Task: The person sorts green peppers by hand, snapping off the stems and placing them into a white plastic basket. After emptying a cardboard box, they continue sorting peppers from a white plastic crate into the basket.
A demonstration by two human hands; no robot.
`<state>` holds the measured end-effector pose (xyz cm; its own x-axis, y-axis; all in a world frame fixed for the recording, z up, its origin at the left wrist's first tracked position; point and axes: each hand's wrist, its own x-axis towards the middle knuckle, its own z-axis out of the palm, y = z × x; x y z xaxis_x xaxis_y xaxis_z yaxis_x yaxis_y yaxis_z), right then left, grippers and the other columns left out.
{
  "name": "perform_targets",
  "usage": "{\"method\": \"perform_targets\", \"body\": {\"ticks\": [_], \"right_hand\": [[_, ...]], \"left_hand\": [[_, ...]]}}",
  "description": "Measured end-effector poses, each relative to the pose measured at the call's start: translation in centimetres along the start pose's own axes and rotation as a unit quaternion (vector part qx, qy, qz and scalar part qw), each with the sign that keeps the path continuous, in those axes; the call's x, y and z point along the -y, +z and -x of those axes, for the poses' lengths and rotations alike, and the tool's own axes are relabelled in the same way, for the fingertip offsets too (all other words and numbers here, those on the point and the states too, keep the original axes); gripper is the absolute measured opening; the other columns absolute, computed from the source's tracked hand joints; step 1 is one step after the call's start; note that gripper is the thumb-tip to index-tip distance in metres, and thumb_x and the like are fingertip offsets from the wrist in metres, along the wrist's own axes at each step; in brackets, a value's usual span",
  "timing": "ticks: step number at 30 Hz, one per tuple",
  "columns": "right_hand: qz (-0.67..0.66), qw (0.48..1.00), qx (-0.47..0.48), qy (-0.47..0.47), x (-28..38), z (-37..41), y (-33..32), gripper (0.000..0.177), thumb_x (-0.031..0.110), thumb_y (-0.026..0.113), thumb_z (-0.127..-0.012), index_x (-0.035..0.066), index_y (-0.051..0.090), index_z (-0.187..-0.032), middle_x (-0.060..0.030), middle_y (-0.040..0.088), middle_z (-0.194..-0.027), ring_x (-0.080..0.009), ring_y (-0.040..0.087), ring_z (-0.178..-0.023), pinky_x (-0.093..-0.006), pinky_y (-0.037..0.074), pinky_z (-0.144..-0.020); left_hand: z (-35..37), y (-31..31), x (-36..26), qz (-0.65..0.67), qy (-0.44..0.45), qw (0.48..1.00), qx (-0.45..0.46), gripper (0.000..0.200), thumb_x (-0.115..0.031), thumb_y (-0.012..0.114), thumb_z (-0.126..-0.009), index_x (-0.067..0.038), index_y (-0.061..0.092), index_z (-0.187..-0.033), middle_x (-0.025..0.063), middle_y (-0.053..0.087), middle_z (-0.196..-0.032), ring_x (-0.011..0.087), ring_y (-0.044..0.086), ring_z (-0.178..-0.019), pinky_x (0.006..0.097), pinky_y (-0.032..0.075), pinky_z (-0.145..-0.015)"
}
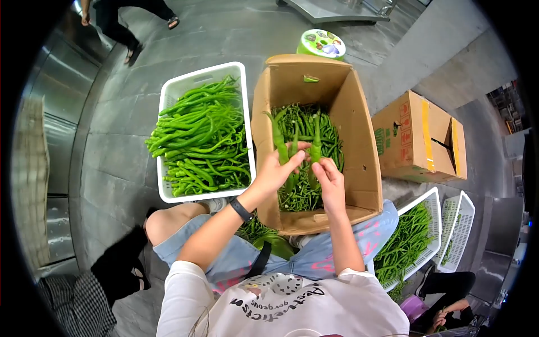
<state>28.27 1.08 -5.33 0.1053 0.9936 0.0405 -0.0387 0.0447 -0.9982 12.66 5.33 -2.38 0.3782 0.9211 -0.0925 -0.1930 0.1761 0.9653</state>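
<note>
My left hand (282, 167), with a dark band on its wrist, is closed around a few long green chili peppers (279, 137) above an open cardboard box (357, 168). Beside it, my right hand (329, 181) pinches the lower end of another green chili pepper (316, 137), which points upward. The fingertips of both hands almost meet at this pepper. Inside the box below lies a heap of thin green pieces (331, 135), perhaps stems or small peppers. To the left, a white plastic crate (204, 71) is heaped with long green chili peppers (205, 132).
Behind the box stands a round green stool (321, 45). A taped carton (418, 137) is at right, near two white crates (433, 216) (462, 224), one full of green peppers. Other people's legs (118, 25) show at upper left; another person (452, 314) is at lower right.
</note>
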Motion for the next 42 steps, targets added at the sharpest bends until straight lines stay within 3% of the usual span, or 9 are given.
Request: {"method": "perform_targets", "body": {"ticks": [5, 8, 13, 19, 23, 27, 31, 35, 42], "right_hand": [[-0.02, 0.999, 0.029, 0.015, 1.9, 1.2, 3.2, 0.034, 0.004, 0.062, -0.084, 0.001, 0.049, -0.116, -0.0001, 0.055, -0.085, -0.0078, 0.052, -0.076, -0.0227, 0.046, -0.073], [-0.017, 1.0, 0.021, -0.006, 3.3, 0.6, 3.0, 0.032, 0.004, 0.061, -0.086, 0.002, 0.05, -0.116, 0.0013, 0.053, -0.083, -0.0067, 0.05, -0.074, -0.0209, 0.045, -0.07], [-0.023, 0.998, 0.032, 0.055, 5.5, 0.1, 3.1, 0.008, 0.011, 0.06, -0.089, 0.003, 0.058, -0.091, 0.0054, 0.05, -0.07, -0.0013, 0.044, -0.063, -0.0169, 0.036, -0.055], [-0.084, 0.987, 0.041, 0.134, 4.8, 0.4, 2.6, 0.024, 0.022, 0.054, -0.093, 0.005, 0.054, -0.076, 0.0033, 0.046, -0.06, -0.0041, 0.038, -0.053, -0.0198, 0.03, -0.049], [-0.3, 0.925, 0.047, 0.23, 3.9, 0.5, 2.7, 0.024, 0.025, 0.051, -0.094, 0.007, 0.054, -0.079, 0.002, 0.041, -0.057, -0.0084, 0.035, -0.05, -0.023, 0.028, -0.048], [-0.202, 0.948, 0.039, 0.244, 2.7, 0.5, 1.7, 0.026, 0.027, 0.053, -0.093, 0.007, 0.056, -0.077, 0.0016, 0.046, -0.06, -0.0064, 0.037, -0.051, -0.0213, 0.027, -0.048], [0.309, 0.933, 0.145, 0.11, 3.0, -0.1, -0.3, 0.023, 0.021, 0.054, -0.092, 0.001, 0.062, -0.102, -0.001, 0.059, -0.079, -0.0079, 0.052, -0.072, -0.0221, 0.041, -0.064], [0.106, 0.983, 0.141, 0.055, 4.8, -0.4, 0.7, 0.025, 0.02, 0.053, -0.093, 0.001, 0.062, -0.106, -0.0014, 0.06, -0.096, -0.0071, 0.051, -0.086, -0.0218, 0.04, -0.072], [0.031, 0.983, 0.167, 0.07, 6.4, -1.2, 2.5, 0.014, 0.011, 0.059, -0.088, -0.002, 0.065, -0.087, -0.0016, 0.057, -0.079, -0.0073, 0.053, -0.07, -0.0228, 0.042, -0.064]], "left_hand": [[2.7, -1.9, -0.9, 0.011, -0.05, 0.999, 0.002, 0.035, -0.023, 0.061, -0.088, 0.001, 0.056, -0.114, 0.0068, 0.063, -0.105, 0.0131, 0.059, -0.096, 0.03, 0.045, -0.089], [3.7, -2.6, -0.7, 0.026, -0.051, 0.998, -0.002, 0.028, -0.019, 0.063, -0.087, 0.001, 0.058, -0.106, 0.0063, 0.064, -0.1, 0.0132, 0.06, -0.091, 0.0285, 0.046, -0.084], [4.1, -1.7, 0.6, 0.049, -0.015, 0.996, 0.072, 0.025, -0.015, 0.066, -0.085, -0.001, 0.054, -0.101, 0.0018, 0.059, -0.09, 0.011, 0.06, -0.083, 0.0266, 0.047, -0.078], [5.0, -2.0, 0.9, 0.074, -0.054, 0.991, 0.098, 0.025, -0.02, 0.061, -0.089, -0.001, 0.055, -0.106, 0.0017, 0.058, -0.092, 0.0116, 0.059, -0.085, 0.0273, 0.045, -0.082], [5.5, -2.1, 1.3, 0.119, -0.022, 0.987, 0.106, 0.024, -0.017, 0.061, -0.088, -0.002, 0.055, -0.106, 0.0056, 0.062, -0.088, 0.0147, 0.058, -0.085, 0.0298, 0.043, -0.083], [5.5, -2.9, 1.3, 0.134, -0.039, 0.988, 0.06, 0.026, -0.022, 0.057, -0.091, -0.002, 0.055, -0.106, 0.0064, 0.063, -0.088, 0.0128, 0.056, -0.087, 0.0272, 0.042, -0.081], [5.4, -3.5, 1.4, 0.15, -0.055, 0.983, 0.086, 0.031, -0.023, 0.059, -0.09, 0.0, 0.051, -0.11, 0.0062, 0.063, -0.086, 0.0135, 0.058, -0.085, 0.027, 0.042, -0.082], [5.1, -3.2, 1.6, 0.11, -0.069, 0.985, 0.11, 0.041, -0.027, 0.062, -0.088, -0.001, 0.048, -0.116, 0.0052, 0.062, -0.088, 0.0131, 0.06, -0.082, 0.0272, 0.045, -0.078], [5.6, -1.9, 2.5, 0.063, -0.052, 0.987, 0.139, 0.038, -0.029, 0.061, -0.089, -0.003, 0.05, -0.115, 0.0019, 0.057, -0.095, 0.01, 0.058, -0.084, 0.0257, 0.046, -0.078]]}}
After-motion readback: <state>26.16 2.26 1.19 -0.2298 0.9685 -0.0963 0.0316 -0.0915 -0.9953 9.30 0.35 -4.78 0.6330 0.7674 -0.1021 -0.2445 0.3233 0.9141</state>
